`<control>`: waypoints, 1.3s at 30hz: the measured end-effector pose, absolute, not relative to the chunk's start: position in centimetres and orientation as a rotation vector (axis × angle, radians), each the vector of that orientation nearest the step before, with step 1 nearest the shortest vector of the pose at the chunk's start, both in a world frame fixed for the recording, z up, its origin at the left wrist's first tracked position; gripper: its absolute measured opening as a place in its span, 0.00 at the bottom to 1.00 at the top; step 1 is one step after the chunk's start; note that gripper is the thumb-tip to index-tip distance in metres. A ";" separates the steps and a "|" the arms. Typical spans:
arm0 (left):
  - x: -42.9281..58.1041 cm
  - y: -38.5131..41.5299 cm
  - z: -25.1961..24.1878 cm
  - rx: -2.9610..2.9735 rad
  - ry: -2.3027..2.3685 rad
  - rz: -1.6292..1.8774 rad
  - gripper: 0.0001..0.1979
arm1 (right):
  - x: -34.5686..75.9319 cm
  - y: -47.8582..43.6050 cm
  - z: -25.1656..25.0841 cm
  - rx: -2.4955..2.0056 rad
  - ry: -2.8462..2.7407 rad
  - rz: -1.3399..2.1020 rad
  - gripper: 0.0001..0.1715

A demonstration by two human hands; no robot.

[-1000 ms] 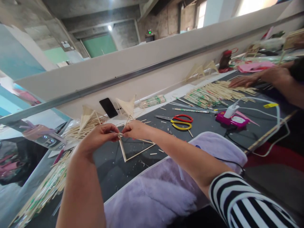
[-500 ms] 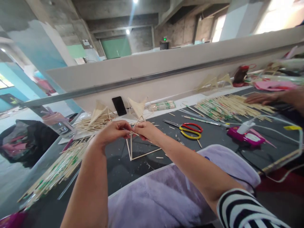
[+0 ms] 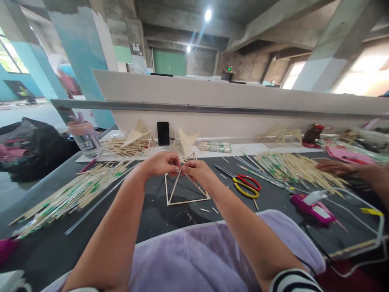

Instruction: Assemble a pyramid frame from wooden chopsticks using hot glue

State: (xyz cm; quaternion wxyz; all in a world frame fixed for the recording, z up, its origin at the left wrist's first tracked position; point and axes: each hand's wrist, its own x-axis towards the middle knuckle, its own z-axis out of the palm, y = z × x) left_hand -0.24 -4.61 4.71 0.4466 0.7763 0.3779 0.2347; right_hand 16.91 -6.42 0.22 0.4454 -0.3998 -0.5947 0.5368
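My left hand [image 3: 161,164] and my right hand [image 3: 197,171] meet above a small frame of thin wooden sticks [image 3: 186,190] that stands on the dark table [image 3: 146,215]. Both hands pinch the top corner of the frame, where its sticks join. The base of the frame is a triangle lying flat on the table. Short stick offcuts [image 3: 209,210] lie just in front of it.
A long heap of wrapped sticks [image 3: 69,194] lies at left, another heap [image 3: 291,166] at right under another person's hand [image 3: 332,166]. Red and yellow scissors [image 3: 247,185], a pink glue gun [image 3: 313,205], a black phone [image 3: 163,133], finished stick shapes [image 3: 187,140] and a purple cloth [image 3: 194,259] are nearby.
The view has swung level and to the right. My hands stay pinched on the frame's top corner, and the frame now stands more upright on the table.
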 end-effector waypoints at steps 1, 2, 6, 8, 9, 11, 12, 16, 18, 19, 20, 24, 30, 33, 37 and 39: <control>-0.2 -4.6 4.7 1.917 0.940 0.586 0.05 | 16.8 -6.4 0.2 -0.998 -1.459 1.324 0.20; -0.2 -4.6 4.7 1.906 0.945 0.592 0.05 | 16.7 -6.4 0.3 -1.001 -1.447 1.320 0.19; -0.2 -4.7 4.6 1.866 0.938 0.610 0.05 | 16.7 -6.2 0.1 -0.984 -1.451 1.331 0.18; -0.2 -4.7 4.6 1.877 0.915 0.601 0.05 | 16.8 -6.1 -0.1 -0.966 -1.454 1.331 0.18; -0.2 -4.6 4.5 1.884 0.905 0.595 0.05 | 16.9 -6.0 -0.2 -0.956 -1.455 1.332 0.17; -0.3 -4.6 4.5 1.900 0.892 0.594 0.04 | 17.0 -5.9 -0.5 -0.940 -1.464 1.330 0.17; -0.3 -4.5 4.5 1.906 0.889 0.596 0.04 | 17.1 -5.9 -0.6 -0.936 -1.475 1.326 0.16; -0.5 -4.3 4.3 1.906 0.865 0.589 0.05 | 17.2 -5.8 -0.8 -0.936 -1.505 1.306 0.16; -0.6 -4.2 4.3 1.904 0.840 0.567 0.06 | 17.2 -5.8 -0.8 -0.935 -1.509 1.301 0.17; -0.7 -4.2 4.3 1.901 0.825 0.556 0.07 | 17.2 -5.8 -0.8 -0.933 -1.510 1.299 0.17; -0.8 -4.2 4.3 1.898 0.813 0.548 0.08 | 17.1 -5.8 -0.8 -0.934 -1.512 1.296 0.17; -0.7 -4.3 4.4 1.932 0.848 0.560 0.10 | 17.1 -5.9 -0.7 -0.943 -1.524 1.282 0.18; -0.3 -4.7 4.4 1.942 0.892 0.554 0.08 | 17.4 -5.9 -0.8 -0.920 -1.546 1.297 0.18; -0.3 -4.7 4.5 1.968 0.925 0.557 0.08 | 17.6 -5.9 -0.6 -0.936 -1.563 1.307 0.19; -0.3 -4.5 4.4 1.981 0.930 0.536 0.08 | 17.6 -6.0 -0.5 -0.946 -1.555 1.297 0.18; -0.4 -4.3 4.3 1.995 0.934 0.531 0.08 | 17.5 -6.0 -0.5 -0.940 -1.551 1.277 0.17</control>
